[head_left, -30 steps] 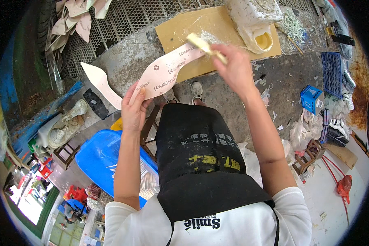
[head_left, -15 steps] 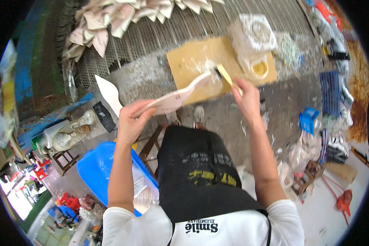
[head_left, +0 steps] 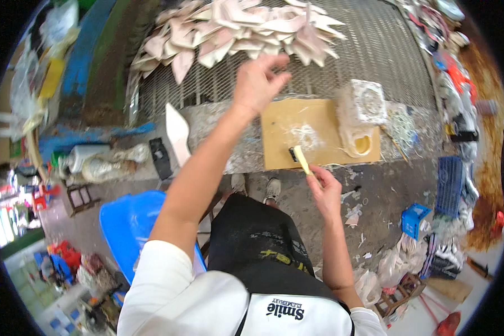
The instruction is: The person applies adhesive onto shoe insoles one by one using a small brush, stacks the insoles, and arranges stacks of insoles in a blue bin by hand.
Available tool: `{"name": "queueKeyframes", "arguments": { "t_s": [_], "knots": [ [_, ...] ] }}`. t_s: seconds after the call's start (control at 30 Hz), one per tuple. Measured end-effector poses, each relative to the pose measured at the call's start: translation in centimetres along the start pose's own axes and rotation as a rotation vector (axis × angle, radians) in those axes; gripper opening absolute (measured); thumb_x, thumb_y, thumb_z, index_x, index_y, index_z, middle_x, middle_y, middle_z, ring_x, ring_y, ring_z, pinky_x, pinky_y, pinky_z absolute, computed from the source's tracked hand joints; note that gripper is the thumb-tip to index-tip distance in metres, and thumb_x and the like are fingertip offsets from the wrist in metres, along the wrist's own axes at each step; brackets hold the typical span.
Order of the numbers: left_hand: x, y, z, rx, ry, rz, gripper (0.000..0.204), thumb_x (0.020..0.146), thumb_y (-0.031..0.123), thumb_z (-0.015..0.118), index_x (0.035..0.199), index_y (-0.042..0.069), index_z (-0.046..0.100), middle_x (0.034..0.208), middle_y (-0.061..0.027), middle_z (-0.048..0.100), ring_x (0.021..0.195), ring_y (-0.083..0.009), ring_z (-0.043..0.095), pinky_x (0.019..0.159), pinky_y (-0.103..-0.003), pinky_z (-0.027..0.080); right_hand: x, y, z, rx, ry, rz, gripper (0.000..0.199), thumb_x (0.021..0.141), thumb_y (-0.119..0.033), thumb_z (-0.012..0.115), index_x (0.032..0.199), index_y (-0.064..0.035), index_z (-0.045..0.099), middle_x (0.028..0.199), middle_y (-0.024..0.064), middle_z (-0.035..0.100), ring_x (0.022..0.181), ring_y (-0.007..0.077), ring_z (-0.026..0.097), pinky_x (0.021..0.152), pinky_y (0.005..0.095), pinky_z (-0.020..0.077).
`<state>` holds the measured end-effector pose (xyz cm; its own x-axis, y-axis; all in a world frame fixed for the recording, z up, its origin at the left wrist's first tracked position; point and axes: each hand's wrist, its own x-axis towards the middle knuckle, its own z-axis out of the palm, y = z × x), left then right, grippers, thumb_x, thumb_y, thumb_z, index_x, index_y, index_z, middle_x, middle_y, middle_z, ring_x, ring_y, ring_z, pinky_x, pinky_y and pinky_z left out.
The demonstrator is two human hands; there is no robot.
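My left hand (head_left: 257, 84) stretches out over the near edge of a pile of pale pink-white shoe insoles (head_left: 224, 36), fingers apart and slightly blurred, with nothing seen in it. A brush (head_left: 301, 159) with a cream handle and dark bristles is gripped in my right hand (head_left: 326, 191), its head over the front part of a tan cardboard sheet (head_left: 277, 123). White smears mark that sheet. On its right side stands a crusted white pot (head_left: 364, 106) with a yellowish opening at the front. One white insole (head_left: 177, 133) lies alone on the left of the ledge.
The insoles rest on a metal mesh surface (head_left: 386, 50) behind the stained ledge. A black object (head_left: 161, 158) lies beside the single insole, and tangled pale strands (head_left: 399, 126) beside the pot. A blue tub (head_left: 126, 224) stands at my left, a blue crate (head_left: 414, 220) at right.
My left hand has moved forward to the pile and no longer holds the insole it had. My right hand has drawn nearer to me with the brush, which was at the insole's tip.
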<state>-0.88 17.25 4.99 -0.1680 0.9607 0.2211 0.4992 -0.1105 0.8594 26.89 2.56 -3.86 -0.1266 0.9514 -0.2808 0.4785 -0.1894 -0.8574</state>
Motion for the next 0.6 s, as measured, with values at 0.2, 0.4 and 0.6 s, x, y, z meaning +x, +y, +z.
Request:
{"name": "queueKeyframes", "arguments": {
  "t_s": [0.2,0.4,0.6],
  "knots": [
    [-9.8,-16.4,-4.3,0.484,0.457,-0.217,0.065,0.071,0.022,0.083,0.126,0.002,0.056,0.117,-0.0179,0.06,0.109,-0.0356,0.057,0.095,-0.043,0.045,-0.4,0.9,-0.5,0.117,-0.052,0.114,0.029,0.088,-0.009,0.073,0.116,-0.0012,0.069,0.093,0.0045,0.071,0.08,0.0094,0.063,0.072,0.0264,0.0519],
    [-11.1,-26.0,-14.2,0.817,0.191,-0.898,0.093,0.066,0.054,0.084,0.136,0.002,0.054,0.134,-0.0226,0.059,0.12,-0.0358,0.059,0.102,-0.045,0.048,-0.9,0.4,-1.3,-0.038,0.031,0.006,0.029,0.089,-0.012,0.072,0.115,-0.0022,0.069,0.085,0.0052,0.07,0.075,0.0089,0.061,0.07,0.0261,0.0498],
    [-10.7,-13.8,-19.5,0.328,-0.143,-0.589,0.034,0.086,0.029,0.077,0.096,-0.004,0.074,0.082,-0.0017,0.071,0.073,-0.0075,0.06,0.065,-0.026,0.046,0.1,0.3,-12.5,-0.437,0.501,0.115,0.027,0.087,-0.016,0.072,0.113,-0.0119,0.072,0.079,0.0086,0.066,0.072,0.0213,0.064,0.068,0.0343,0.0508]
  ]
}}
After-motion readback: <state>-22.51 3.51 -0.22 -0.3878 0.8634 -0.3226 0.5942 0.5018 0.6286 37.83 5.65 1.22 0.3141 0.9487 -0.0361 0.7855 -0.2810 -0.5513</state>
